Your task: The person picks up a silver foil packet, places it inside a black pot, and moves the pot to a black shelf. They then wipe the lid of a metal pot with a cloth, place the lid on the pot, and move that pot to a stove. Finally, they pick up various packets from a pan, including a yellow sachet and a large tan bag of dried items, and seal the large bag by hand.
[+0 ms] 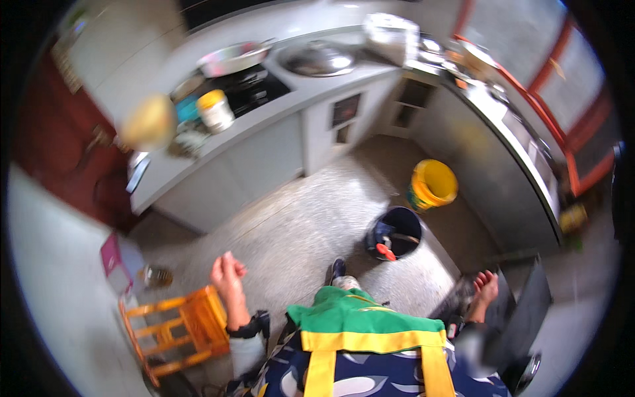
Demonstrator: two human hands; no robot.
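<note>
My left hand (228, 276) hangs in the air above the floor, fingers loosely curled, with nothing visible in it. The nearest thing to it is an orange-brown wooden chair (201, 320), just below and left in the picture. Out to the right, my right hand (486, 288) is also half curled and appears empty, beside a dark grey open-topped box or bin (533, 293). Between and beyond the hands stands a black bucket (419, 233) holding a red-handled item (385, 251) and other things. A green and yellow apron (367, 317) covers my front.
A yellow bucket (422, 191) stands by the right cabinet. Along the counter (278, 111) are a yellow-lidded jar (216, 113), a basin (233, 60) on the black hob (255, 92) and a domed metal lid (317, 59). A pink-and-white box (119, 263) and a jar (157, 276) sit left.
</note>
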